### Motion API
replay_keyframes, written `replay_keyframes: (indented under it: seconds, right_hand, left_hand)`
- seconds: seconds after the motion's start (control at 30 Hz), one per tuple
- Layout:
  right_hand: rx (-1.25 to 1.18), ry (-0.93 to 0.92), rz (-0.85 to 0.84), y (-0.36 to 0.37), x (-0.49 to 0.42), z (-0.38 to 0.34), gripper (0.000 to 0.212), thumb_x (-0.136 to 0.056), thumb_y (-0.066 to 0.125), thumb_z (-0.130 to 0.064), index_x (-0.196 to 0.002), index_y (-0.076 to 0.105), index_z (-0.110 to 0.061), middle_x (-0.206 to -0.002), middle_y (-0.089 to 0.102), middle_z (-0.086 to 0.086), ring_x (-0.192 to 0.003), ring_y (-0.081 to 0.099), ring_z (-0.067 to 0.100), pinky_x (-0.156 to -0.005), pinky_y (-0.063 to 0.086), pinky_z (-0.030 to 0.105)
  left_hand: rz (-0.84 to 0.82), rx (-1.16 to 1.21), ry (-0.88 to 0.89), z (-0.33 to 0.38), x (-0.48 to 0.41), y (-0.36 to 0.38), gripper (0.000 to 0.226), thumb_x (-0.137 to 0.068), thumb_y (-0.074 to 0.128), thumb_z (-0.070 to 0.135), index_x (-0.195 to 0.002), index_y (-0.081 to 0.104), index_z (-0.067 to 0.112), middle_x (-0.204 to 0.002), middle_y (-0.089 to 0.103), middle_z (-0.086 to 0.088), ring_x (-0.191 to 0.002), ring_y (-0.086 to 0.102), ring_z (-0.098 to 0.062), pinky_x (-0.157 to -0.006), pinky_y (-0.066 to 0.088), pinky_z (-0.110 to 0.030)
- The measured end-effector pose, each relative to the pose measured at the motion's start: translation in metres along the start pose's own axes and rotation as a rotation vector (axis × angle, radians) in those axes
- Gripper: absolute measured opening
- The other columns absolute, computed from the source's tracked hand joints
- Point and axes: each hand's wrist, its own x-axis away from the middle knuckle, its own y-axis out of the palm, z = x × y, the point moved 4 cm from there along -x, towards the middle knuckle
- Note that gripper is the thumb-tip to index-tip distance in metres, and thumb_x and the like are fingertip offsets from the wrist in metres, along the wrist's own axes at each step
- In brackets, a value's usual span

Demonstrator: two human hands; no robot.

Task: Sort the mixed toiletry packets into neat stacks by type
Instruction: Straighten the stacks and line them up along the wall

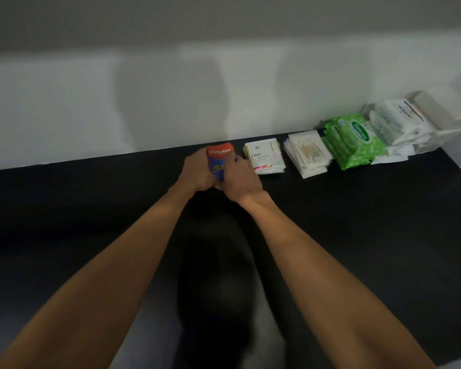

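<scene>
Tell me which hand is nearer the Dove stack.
Right. The right hand holds the Colgate packets just beside the Dove stack; the left hand holds their far side.

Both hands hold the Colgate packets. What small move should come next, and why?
Probably square the Colgate packets and let go beside the Dove stack: the left hand and right hand both grip them at the row's left end.

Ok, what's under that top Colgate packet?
More red-and-blue packet edges seem stacked beneath the Colgate packet. The left hand and right hand cover the stack's sides and near end, so the count is hidden.
</scene>
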Motion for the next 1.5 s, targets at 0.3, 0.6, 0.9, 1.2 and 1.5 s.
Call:
replay_keyframes:
  seconds: [0.3, 0.6, 0.9, 1.2, 1.5]
  right_hand:
    - [-0.001, 0.009, -0.016, -0.005, -0.002, 0.001, 0.064, -0.094, 0.079, -0.022, -0.144, 0.046, -0.002, -0.141, 0.057, 0.019, -0.132, 0.052, 0.035, -0.111, 0.048, 0.043]
    - [0.050, 0.085, 0.008, 0.009, 0.016, 0.004, 0.068, -0.094, 0.078, -0.017, -0.152, 0.043, -0.007, -0.150, 0.047, 0.015, -0.140, 0.048, 0.033, -0.108, 0.053, 0.046]
    - [0.089, 0.093, 0.003, 0.007, 0.018, 0.005, 0.066, -0.095, 0.077, -0.017, -0.151, 0.042, -0.006, -0.149, 0.049, 0.017, -0.139, 0.049, 0.033, -0.103, 0.054, 0.046]
    - [0.091, 0.111, -0.016, 0.005, 0.019, 0.003, 0.070, -0.094, 0.078, -0.017, -0.153, 0.041, -0.006, -0.152, 0.048, 0.017, -0.141, 0.048, 0.033, -0.107, 0.052, 0.047]
    - [0.087, 0.110, -0.021, 0.003, 0.019, 0.004, 0.069, -0.094, 0.077, -0.016, -0.153, 0.042, -0.006, -0.151, 0.049, 0.017, -0.141, 0.047, 0.033, -0.108, 0.053, 0.047]
  left_hand:
    - [0.055, -0.003, 0.025, 0.003, 0.007, 0.005, 0.084, -0.076, 0.092, 0.013, -0.148, 0.049, 0.009, -0.147, 0.058, -0.013, -0.136, 0.056, -0.030, -0.115, 0.039, -0.039]
    - [0.071, -0.032, 0.037, 0.002, 0.020, 0.012, 0.086, -0.077, 0.092, 0.013, -0.151, 0.049, 0.004, -0.148, 0.058, -0.016, -0.135, 0.057, -0.029, -0.117, 0.040, -0.040]
    - [0.075, -0.038, 0.016, 0.005, 0.021, 0.014, 0.082, -0.081, 0.089, 0.014, -0.152, 0.048, 0.004, -0.150, 0.056, -0.016, -0.137, 0.055, -0.030, -0.118, 0.039, -0.041]
    - [0.069, -0.003, 0.005, 0.005, 0.021, 0.016, 0.084, -0.078, 0.091, 0.015, -0.150, 0.050, 0.007, -0.148, 0.058, -0.014, -0.134, 0.059, -0.028, -0.118, 0.044, -0.045]
    - [0.067, -0.019, -0.004, 0.008, 0.022, 0.016, 0.083, -0.081, 0.089, 0.014, -0.152, 0.048, 0.006, -0.152, 0.053, -0.016, -0.137, 0.056, -0.030, -0.119, 0.042, -0.044]
